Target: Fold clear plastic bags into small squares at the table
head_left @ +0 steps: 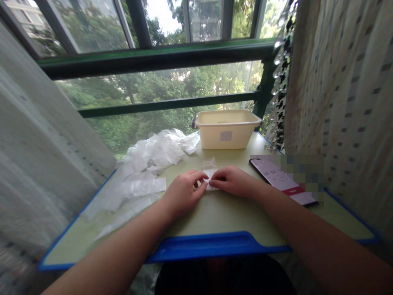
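One small bag [210, 177], two hands.

bench [215, 217] carries all items. tub [226, 130] at far centre. heap of bags [153, 153] to its left, running near along the left edge. phone [282, 180] at right. small bag [210, 177] at centre, between left hand [182, 194] and right hand [235, 182], nearer than the tub.

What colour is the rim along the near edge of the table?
Blue: the rim runs along the pale green table, clearest in the head view.
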Demonstrator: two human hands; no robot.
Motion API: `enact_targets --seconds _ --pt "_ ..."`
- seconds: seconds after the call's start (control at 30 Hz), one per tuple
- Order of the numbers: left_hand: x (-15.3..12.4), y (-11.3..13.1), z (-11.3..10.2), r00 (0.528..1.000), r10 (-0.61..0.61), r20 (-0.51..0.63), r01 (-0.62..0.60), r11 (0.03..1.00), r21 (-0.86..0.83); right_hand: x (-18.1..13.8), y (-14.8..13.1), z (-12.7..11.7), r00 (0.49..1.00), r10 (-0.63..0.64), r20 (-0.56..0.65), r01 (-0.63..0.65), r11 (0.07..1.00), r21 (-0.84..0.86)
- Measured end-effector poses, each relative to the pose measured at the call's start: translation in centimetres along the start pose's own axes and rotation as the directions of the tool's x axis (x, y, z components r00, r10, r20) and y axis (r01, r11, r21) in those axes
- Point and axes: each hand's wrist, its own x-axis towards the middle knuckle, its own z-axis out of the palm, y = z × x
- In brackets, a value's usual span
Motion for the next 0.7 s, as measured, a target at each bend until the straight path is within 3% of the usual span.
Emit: enact_targets --seconds 0.27,0.7 --pt "-0.27 -0.31 -0.19 0.983 0.177 0.057 -0.186 0.953 0.241 0.14 0.04 -0.07 1.0 0.013 0.019 -0.012 0.999 -0.038" --pt "0.04 -0.6 0.14 0.963 0.224 0.146 -0.261 0.908 0.327 0.33 0.82 -0.25 0.997 -0.051 -0.057 0.041 0.985 -0.17"
